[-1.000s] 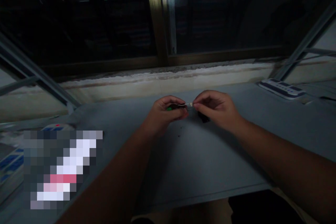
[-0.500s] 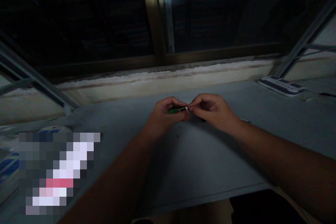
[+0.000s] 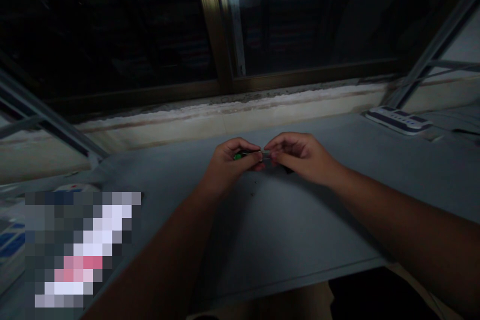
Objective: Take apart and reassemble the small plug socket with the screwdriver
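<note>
My left hand [image 3: 236,162] is closed, thumb against fingers, around a small green piece [image 3: 237,157] with a thin pale wire. Opposite it, my right hand [image 3: 296,156] pinches a small, shiny, thin part [image 3: 266,154] that spans the short gap between the fingertips of both hands. Its exact shape is too small and dim to tell. Below my right hand's fingers a dark object [image 3: 288,170] shows, partly hidden. Tiny dark bits [image 3: 252,194] lie on the grey table [image 3: 285,240] below my hands.
A white and dark power strip [image 3: 398,120] lies at the back right with a cable. Further white and blue items [image 3: 11,245] are at the left, beside a blurred-out patch. Metal frame bars [image 3: 48,120] rise at both sides, in front of a dark window.
My fingertips have moved slightly apart, and a shiny part now shows between them. The pale tip seen between them before is no longer distinct. The view has shifted slightly.
</note>
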Demonstrator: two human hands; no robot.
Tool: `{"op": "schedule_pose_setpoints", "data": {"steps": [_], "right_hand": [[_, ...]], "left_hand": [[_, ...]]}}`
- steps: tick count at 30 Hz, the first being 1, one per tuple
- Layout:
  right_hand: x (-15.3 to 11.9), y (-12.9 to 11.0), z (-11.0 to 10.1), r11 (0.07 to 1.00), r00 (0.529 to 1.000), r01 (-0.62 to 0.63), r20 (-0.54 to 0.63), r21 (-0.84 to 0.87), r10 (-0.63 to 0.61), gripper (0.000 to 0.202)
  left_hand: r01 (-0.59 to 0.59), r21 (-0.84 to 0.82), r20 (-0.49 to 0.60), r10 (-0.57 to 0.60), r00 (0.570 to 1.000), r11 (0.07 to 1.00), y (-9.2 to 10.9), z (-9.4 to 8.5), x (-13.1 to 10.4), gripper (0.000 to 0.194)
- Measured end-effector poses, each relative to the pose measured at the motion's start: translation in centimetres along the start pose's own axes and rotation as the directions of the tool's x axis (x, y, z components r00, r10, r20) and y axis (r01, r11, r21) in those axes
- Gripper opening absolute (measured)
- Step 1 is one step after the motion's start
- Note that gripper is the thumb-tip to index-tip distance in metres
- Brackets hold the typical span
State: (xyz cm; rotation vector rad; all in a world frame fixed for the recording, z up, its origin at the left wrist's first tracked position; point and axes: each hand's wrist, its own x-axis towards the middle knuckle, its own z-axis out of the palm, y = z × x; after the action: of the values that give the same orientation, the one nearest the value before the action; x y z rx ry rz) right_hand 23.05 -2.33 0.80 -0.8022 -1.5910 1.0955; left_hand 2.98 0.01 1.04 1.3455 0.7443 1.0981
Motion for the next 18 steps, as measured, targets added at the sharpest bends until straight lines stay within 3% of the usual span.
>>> {"op": "schedule_pose_setpoints", "data": {"steps": [8, 18], "right_hand": [[-0.4, 0.1, 0.5, 0.997, 1.000, -0.019, 0.005, 0.071, 0.018, 0.027], [0.0, -0.5, 1.1, 0.941, 0.964, -0.262, 0.005, 0.216, 0.267, 0.027]], "left_hand": [[-0.035, 0.001, -0.038, 0.035, 0.999, 0.999, 0.1, -0.1, 0.0, 0.027], [-0.054, -0.018, -0.028, 0.053, 0.998, 0.998, 0.1, -0.1, 0.0, 0.021]]}}
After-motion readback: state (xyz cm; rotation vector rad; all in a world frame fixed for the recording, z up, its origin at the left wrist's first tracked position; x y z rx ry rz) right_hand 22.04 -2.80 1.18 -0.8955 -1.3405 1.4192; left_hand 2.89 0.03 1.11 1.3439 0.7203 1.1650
